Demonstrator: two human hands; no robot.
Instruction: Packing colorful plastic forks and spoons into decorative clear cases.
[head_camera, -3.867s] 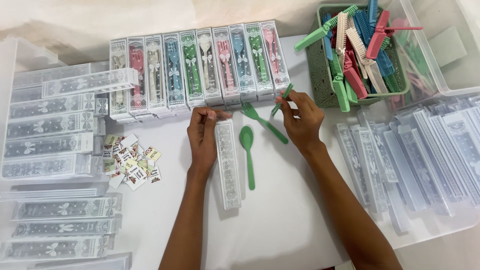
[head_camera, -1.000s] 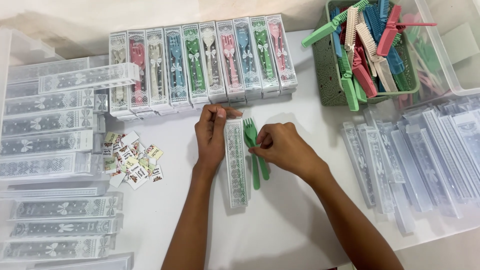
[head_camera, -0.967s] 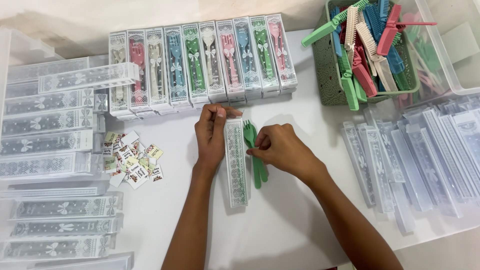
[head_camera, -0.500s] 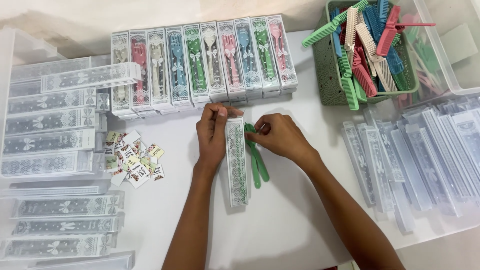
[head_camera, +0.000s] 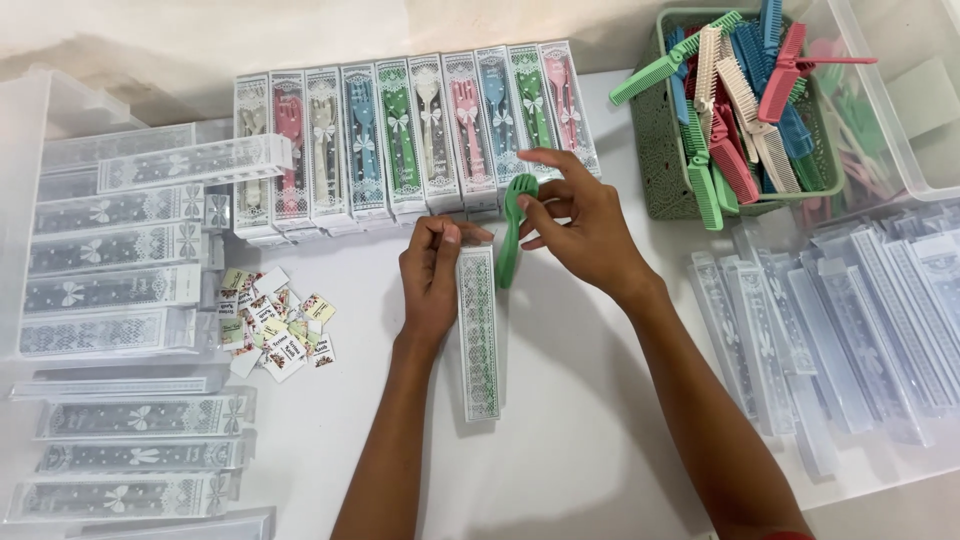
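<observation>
- The left hand (head_camera: 430, 285) rests on the white counter (head_camera: 580, 440), its grip pinching the top end of a long clear case (head_camera: 478, 335) printed with white lace, which lies flat and lengthwise just beside the palm.
- The right hand (head_camera: 585, 230) hovers just above the counter, its grip clasping green cutlery (head_camera: 512, 235) (a fork head shows at the top); the handles point down toward the open end of the case, touching or nearly touching its upper right corner.
- Behind the hands stands a row of filled cases (head_camera: 410, 140) with pink, blue, green and cream cutlery.
- A green basket (head_camera: 680, 170) at the right holds coloured folding combs.
- Small printed paper labels (head_camera: 275, 320) lie scattered left of the left hand.
- Empty lace cases (head_camera: 110, 250) are stacked at the far left; flat clear sleeves (head_camera: 850, 330) lie at the right.
</observation>
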